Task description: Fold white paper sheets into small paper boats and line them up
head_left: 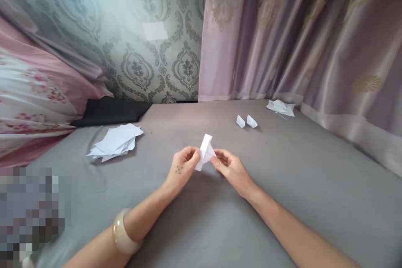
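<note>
A small piece of folded white paper is held up over the grey sheet, between both hands. My left hand pinches its left edge between thumb and fingers. On the other side, my right hand grips the paper's pointed right corner with the thumb in front. A strip of the paper sticks up above the fingers and its lower end hangs below my left thumb. Farther back to the right stand two small folded paper shapes, side by side and apart from my hands.
A loose pile of white paper sheets lies at left, in front of a folded black cloth. More white paper lies at the back right, near the curtain. The grey sheet spreads beneath everything.
</note>
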The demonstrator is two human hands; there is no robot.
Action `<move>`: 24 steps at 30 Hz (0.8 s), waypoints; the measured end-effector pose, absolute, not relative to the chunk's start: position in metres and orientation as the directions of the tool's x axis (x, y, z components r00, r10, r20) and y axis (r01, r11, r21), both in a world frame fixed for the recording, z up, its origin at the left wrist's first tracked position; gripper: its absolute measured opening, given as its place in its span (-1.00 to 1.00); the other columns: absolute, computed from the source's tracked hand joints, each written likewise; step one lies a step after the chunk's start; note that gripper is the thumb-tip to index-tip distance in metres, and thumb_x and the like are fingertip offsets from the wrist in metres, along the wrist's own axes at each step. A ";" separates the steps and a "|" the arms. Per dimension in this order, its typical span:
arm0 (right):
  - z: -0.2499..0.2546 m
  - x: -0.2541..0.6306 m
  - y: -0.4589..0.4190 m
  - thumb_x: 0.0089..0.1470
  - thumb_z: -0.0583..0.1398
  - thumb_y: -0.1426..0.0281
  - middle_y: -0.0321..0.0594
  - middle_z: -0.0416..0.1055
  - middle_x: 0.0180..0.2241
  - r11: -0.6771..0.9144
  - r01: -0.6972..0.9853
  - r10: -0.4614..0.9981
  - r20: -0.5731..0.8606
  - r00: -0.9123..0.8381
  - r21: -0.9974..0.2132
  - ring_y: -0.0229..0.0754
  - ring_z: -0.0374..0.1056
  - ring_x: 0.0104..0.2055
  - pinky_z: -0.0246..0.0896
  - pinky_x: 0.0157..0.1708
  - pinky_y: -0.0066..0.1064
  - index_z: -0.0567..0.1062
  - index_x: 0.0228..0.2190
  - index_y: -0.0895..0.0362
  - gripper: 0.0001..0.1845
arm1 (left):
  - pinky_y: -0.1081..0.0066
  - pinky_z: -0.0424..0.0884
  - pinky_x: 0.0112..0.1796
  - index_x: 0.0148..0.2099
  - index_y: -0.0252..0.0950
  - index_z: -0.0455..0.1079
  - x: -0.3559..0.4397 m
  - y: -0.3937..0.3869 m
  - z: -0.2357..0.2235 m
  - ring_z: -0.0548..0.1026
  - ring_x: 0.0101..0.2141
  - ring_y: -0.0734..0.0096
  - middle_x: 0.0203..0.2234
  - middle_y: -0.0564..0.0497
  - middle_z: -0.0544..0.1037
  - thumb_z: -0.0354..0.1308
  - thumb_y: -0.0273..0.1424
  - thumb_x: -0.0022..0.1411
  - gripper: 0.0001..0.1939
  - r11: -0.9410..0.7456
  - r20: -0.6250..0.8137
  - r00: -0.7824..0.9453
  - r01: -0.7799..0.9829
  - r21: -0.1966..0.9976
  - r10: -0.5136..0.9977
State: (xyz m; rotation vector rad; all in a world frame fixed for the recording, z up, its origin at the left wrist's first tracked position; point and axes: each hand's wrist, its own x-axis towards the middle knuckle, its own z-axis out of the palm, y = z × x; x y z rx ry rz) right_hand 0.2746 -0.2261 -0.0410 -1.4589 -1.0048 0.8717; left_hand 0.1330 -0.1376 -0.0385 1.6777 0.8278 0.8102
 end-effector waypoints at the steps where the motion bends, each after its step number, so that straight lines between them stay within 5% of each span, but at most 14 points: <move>1: -0.039 0.269 -0.229 -0.02 0.23 0.13 -0.09 0.52 -0.24 -0.019 0.096 0.930 0.018 0.367 -0.995 -0.12 0.43 -0.21 0.29 -0.25 -0.34 0.46 -0.19 0.18 -0.56 | 0.52 0.24 -0.49 -0.35 -0.37 0.39 0.134 -0.144 -0.039 0.35 -0.54 0.51 -0.56 0.06 0.44 0.06 -0.18 0.21 -0.68 -0.150 0.083 0.530 0.085 0.985 0.844; 8: -0.038 0.263 -0.236 0.04 0.20 0.18 -0.28 0.46 -0.48 0.007 0.136 0.903 0.064 0.424 -0.991 -0.25 0.35 -0.43 0.21 -0.41 -0.44 0.50 -0.41 0.16 -0.72 | 0.55 0.28 -0.44 -0.31 -0.37 0.45 0.135 -0.163 -0.041 0.38 -0.47 0.53 -0.48 0.04 0.50 0.23 -0.23 0.10 -0.73 0.003 0.028 0.575 -0.053 0.999 0.817; 15: -0.041 0.265 -0.239 0.11 0.14 0.23 -0.27 0.50 -0.40 -0.032 0.330 0.936 0.088 0.340 -0.943 -0.23 0.38 -0.38 0.26 -0.35 -0.40 0.50 -0.34 0.11 -0.77 | 0.57 0.34 -0.48 -0.28 -0.35 0.54 0.134 -0.152 -0.042 0.42 -0.45 0.52 -0.43 -0.02 0.55 0.29 -0.28 0.07 -0.77 0.245 -0.080 0.630 -0.180 0.952 0.773; 19: -0.045 0.259 -0.240 0.08 0.19 0.29 -0.24 0.46 -0.31 -0.005 0.575 0.822 0.323 0.468 -0.818 -0.22 0.37 -0.32 0.28 -0.31 -0.38 0.41 -0.22 0.09 -0.78 | 0.51 0.44 -0.45 -0.29 -0.37 0.55 0.135 -0.153 -0.044 0.47 -0.41 0.46 -0.42 -0.05 0.56 0.30 -0.28 0.06 -0.77 0.310 -0.101 0.605 -0.252 0.917 0.790; 24: -0.043 0.252 -0.241 0.19 0.07 0.44 -0.17 0.40 -0.22 0.122 0.801 0.766 0.569 0.300 -0.586 -0.18 0.35 -0.17 0.29 -0.16 -0.34 0.38 -0.15 0.09 -0.81 | 0.36 0.52 -0.22 -0.28 -0.36 0.56 0.137 -0.155 -0.046 0.53 -0.35 0.40 -0.40 -0.05 0.60 0.29 -0.28 0.08 -0.77 0.329 -0.094 0.590 -0.305 0.894 0.802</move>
